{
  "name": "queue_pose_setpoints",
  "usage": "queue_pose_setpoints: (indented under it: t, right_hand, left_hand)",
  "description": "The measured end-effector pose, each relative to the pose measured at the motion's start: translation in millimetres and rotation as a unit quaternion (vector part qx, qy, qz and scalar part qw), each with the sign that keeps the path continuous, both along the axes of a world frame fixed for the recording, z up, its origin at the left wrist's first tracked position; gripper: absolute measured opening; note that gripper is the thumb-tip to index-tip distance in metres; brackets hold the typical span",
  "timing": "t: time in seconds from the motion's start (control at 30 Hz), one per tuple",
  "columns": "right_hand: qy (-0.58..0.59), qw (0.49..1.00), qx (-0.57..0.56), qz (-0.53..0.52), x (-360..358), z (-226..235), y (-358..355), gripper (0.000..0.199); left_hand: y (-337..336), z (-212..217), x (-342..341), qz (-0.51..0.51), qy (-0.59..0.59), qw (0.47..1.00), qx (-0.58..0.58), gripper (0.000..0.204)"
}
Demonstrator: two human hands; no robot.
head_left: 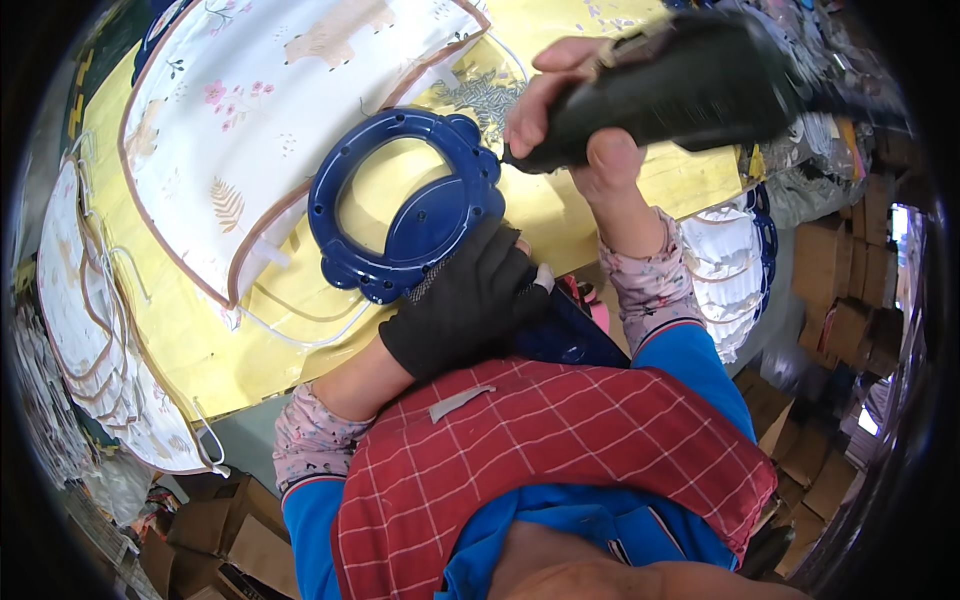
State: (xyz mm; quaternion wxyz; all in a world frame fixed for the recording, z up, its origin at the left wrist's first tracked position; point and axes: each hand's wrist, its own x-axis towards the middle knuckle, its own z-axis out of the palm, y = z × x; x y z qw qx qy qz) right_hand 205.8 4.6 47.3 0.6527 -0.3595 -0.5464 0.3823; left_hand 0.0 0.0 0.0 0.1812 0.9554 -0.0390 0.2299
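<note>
My left hand [465, 300], in a black glove with bare fingertips, grips the lower right rim of a dark blue plastic ring [328, 205]. The ring has small screw holes and a solid oval section inside. My right hand [612, 175] is bare and wrapped round a dark power screwdriver [690, 95], blurred by motion. Its tip points left, close to the ring's right edge; whether it touches cannot be made out. Behind the ring lies a pile of small grey screws [488, 98]. A dark blue part [570, 335] shows below my left hand.
A white printed fabric piece [260, 110] with brown edging covers the yellow tabletop [290, 375] behind the ring. More such pieces [90, 330] hang at the left edge. Stacked white pieces with blue rims [725, 270] stand at right. Cardboard boxes [230, 530] lie around.
</note>
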Motion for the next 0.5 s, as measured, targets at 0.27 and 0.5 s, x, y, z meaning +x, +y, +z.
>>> queue_pose_setpoints:
  t: [0.27,0.5]
  right_hand:
    - [-0.001,0.998,-0.045,0.052,-61.8,44.7,-15.2,0.095]
    - [0.099,0.976,-0.025,0.193,-122.4,24.9,-8.3,0.087]
  left_hand:
    - [-6.8,-15.3,-7.1,0.051,-0.083,0.99,-0.098,0.029]
    - [-6.2,-25.6,-8.2,0.067,-0.098,0.863,-0.49,0.028]
